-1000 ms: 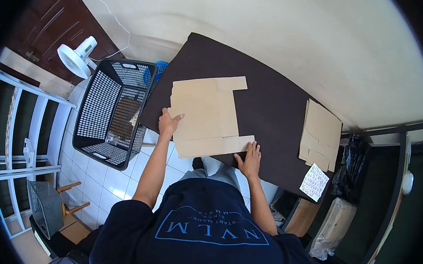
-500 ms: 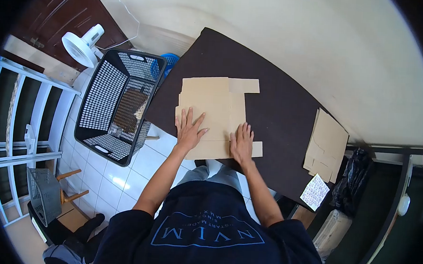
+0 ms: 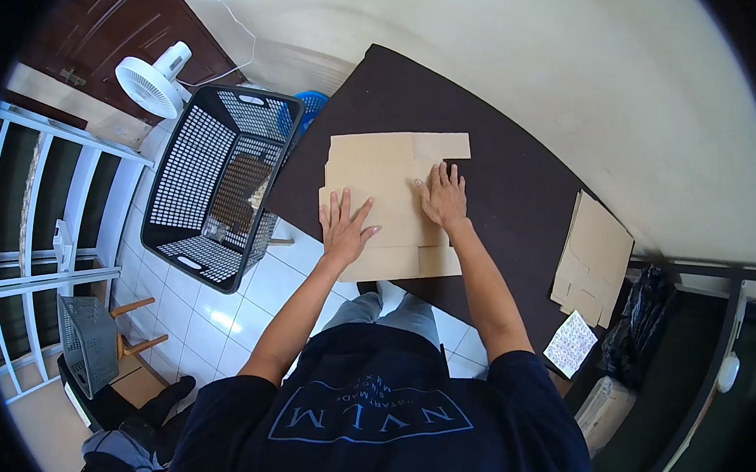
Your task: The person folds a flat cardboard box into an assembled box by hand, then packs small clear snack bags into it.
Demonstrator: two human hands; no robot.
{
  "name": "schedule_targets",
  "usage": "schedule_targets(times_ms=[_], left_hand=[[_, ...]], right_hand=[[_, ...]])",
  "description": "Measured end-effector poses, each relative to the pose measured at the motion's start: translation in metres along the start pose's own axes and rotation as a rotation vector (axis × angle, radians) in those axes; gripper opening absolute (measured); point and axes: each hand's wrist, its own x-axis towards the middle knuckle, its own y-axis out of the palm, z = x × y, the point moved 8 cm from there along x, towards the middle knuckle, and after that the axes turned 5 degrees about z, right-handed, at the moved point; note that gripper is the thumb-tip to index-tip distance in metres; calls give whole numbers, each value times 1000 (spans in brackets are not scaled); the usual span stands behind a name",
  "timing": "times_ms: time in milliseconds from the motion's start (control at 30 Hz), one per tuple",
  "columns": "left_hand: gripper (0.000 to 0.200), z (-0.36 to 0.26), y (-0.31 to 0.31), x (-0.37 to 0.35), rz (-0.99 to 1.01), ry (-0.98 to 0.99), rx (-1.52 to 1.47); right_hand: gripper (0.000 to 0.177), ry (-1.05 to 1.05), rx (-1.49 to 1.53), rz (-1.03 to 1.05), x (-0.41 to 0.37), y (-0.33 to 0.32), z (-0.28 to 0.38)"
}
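Observation:
A flat tan cardboard piece (image 3: 389,185), with tabs sticking out at its right corners, lies on the dark brown table (image 3: 403,92). Its near edge overhangs the table's front. My left hand (image 3: 342,230) rests on its left side, palm down and fingers spread. Across from it, my right hand (image 3: 444,201) presses on the right edge of the cardboard, with the fingers stretched toward the far side. Neither hand grasps anything.
A black perforated basket (image 3: 218,185) stands left of the table, near a white fan (image 3: 154,79). More cut cardboard (image 3: 595,256) and a patterned paper (image 3: 570,343) lie at the table's right end. Another person's leg (image 3: 159,408) shows at lower left.
My right hand has slid away from me along the cardboard's right edge, from the near corner to the upper part. The left hand stays on the left side. The view has shifted slightly.

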Motion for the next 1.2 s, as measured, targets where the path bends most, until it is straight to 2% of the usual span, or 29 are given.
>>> schedule_targets(times_ms=[133,333,433,500,533,600,633,667,700,767,800,833,867,967,1067,1200], left_hand=[[64,0,2,0,-13,9,9],[65,4,0,-1,-47,-1,-4],[69,6,-8,-4,-131,43,-35],[73,21,-26,-8,-380,31,-319],[73,25,-32,-6,-392,30,-323],[73,70,-32,-10,-405,-427,-476],[69,78,-32,-8,-279,-485,-510],[69,83,-41,-6,-285,-491,-513],[68,83,-41,1,-203,-437,-612],[64,76,-40,14,-110,-317,-733],[64,69,-45,15,-115,-323,-736],[63,60,-59,15,-167,-332,-610],[62,54,-70,12,-214,-340,-480],[59,52,-56,21,-132,-369,-454],[56,54,-48,21,-167,-320,-498],[52,66,-39,12,-210,-325,-527]], right_hand=[[70,-59,59,-40,-59,16,-1],[67,0,132,-45,-154,20,6],[63,58,270,16,-170,10,6],[60,73,351,51,-177,12,4],[59,73,378,-11,-177,12,1],[59,63,404,-71,-181,8,4],[61,49,444,-131,-187,-7,16],[63,34,485,-192,-192,-17,27],[73,7,489,-192,-194,-11,34],[76,-21,469,-211,-198,-34,64],[79,-40,452,-226,-200,-42,76],[80,-11,437,-208,-198,-38,80],[80,-17,439,-205,-196,-30,78],[73,52,459,-232,-179,-12,53],[70,78,395,-246,-165,-16,30],[66,-64,270,-303,-146,-22,19]])
